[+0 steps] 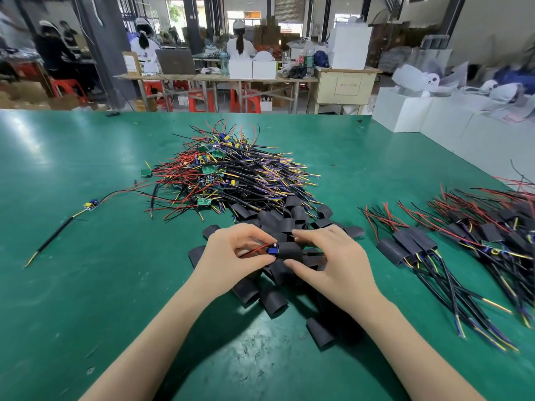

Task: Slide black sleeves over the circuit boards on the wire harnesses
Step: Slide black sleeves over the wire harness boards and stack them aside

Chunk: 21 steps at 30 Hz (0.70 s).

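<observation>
My left hand pinches a small circuit board with a blue part and red and black wires, just above a heap of loose black sleeves on the green table. My right hand grips one black sleeve by thumb and fingers, its mouth touching the board's right side. A big pile of unsleeved wire harnesses lies behind the sleeves.
Sleeved harnesses lie in rows at the right, more of them toward the table's right edge. A single harness lies alone at the left. White foam boxes stand past the far right corner. People work at benches far behind.
</observation>
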Motion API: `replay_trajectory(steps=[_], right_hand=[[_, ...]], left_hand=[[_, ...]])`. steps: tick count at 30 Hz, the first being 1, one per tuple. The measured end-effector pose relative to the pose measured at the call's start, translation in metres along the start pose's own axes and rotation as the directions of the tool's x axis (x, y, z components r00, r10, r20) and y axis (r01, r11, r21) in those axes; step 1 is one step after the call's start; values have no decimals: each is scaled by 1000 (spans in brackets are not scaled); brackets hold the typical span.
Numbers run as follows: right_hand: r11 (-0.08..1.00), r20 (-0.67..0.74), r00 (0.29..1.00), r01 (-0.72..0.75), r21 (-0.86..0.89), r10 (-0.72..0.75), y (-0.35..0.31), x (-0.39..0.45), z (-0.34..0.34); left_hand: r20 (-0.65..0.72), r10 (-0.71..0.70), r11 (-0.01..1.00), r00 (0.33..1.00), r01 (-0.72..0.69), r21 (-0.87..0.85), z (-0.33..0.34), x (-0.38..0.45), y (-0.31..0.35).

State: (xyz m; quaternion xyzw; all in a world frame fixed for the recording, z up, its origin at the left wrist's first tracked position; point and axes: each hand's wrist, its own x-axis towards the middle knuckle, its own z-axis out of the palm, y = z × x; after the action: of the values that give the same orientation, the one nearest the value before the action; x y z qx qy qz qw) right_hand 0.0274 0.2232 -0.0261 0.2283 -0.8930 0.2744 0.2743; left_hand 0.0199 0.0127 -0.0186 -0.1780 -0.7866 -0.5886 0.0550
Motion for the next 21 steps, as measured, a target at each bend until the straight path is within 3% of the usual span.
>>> replay_trajectory(steps=[10, 17, 21], right_hand=[[993, 0, 1000, -20, 119, 20, -2, 0, 2], [995, 0, 999, 48, 92, -48, -3, 0, 3], [990, -37, 996, 86, 107, -83, -4, 0, 4]], left_hand=[[-1, 32, 999, 999, -32, 34, 3, -1, -1], [-18, 99, 989, 995, -97, 114, 5, -2, -3], [20, 120, 993, 993, -120, -10, -3, 1, -1]])
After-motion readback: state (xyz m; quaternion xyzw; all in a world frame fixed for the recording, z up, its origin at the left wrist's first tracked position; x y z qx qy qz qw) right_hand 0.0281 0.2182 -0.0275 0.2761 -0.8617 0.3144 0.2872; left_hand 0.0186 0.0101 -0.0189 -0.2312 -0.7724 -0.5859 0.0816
